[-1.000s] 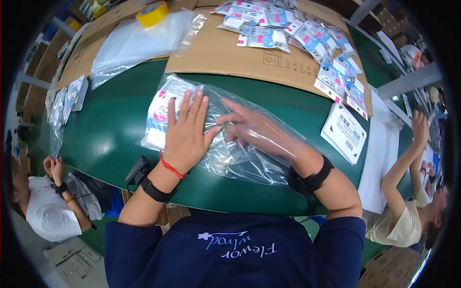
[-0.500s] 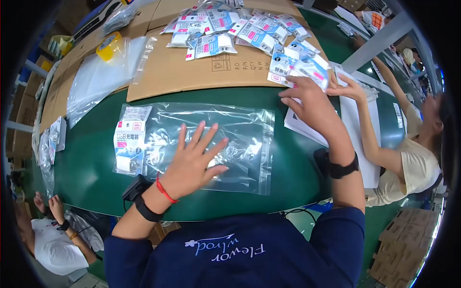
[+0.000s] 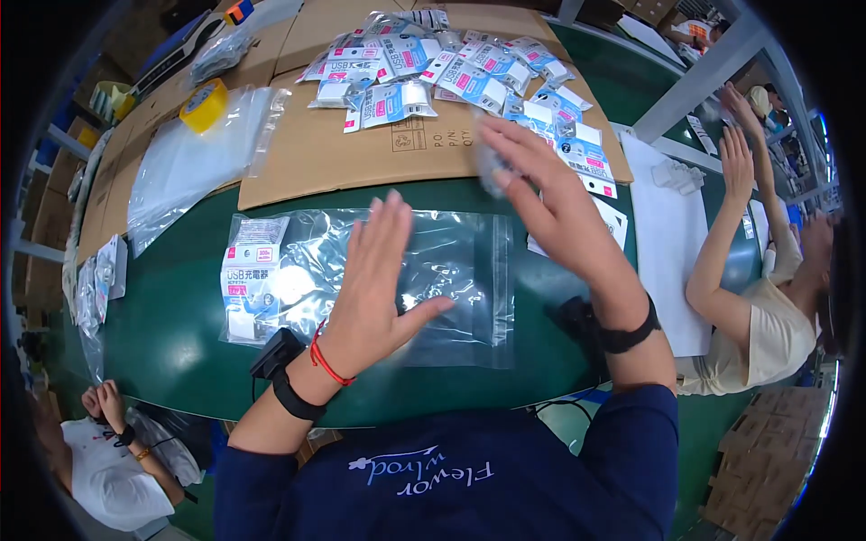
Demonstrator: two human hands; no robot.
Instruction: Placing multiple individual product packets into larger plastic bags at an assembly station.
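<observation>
A large clear plastic bag point(image 3: 456, 307) lies flat on the green table. At its left end is a white, pink and blue packaged USB charger point(image 3: 250, 302); I cannot tell whether it sits inside the bag. My left hand point(image 3: 370, 288) is over the bag's middle, fingers stretched and thumb apart, holding nothing. To the right, my right hand point(image 3: 564, 203) is raised near the cardboard edge. Between its thumb and fingers is a motion-blurred packaged charger point(image 3: 492, 171), seen edge-on. Many similar charger packets point(image 3: 388, 101) lie piled on the cardboard sheet point(image 3: 334, 149) beyond.
Stacked clear bags point(image 3: 185, 167) and a yellow tape roll point(image 3: 204, 105) are at far left. White paper point(image 3: 667, 243) lies at right beside a co-worker point(image 3: 767, 316) with raised hands. Another person point(image 3: 117, 460) is at lower left. More packets point(image 3: 104, 270) lie at the left edge.
My right hand has come away from the pile, leftward, with a packet. My left hand's fingers have drawn together and point more upward. The co-worker's hand has left the packets at right.
</observation>
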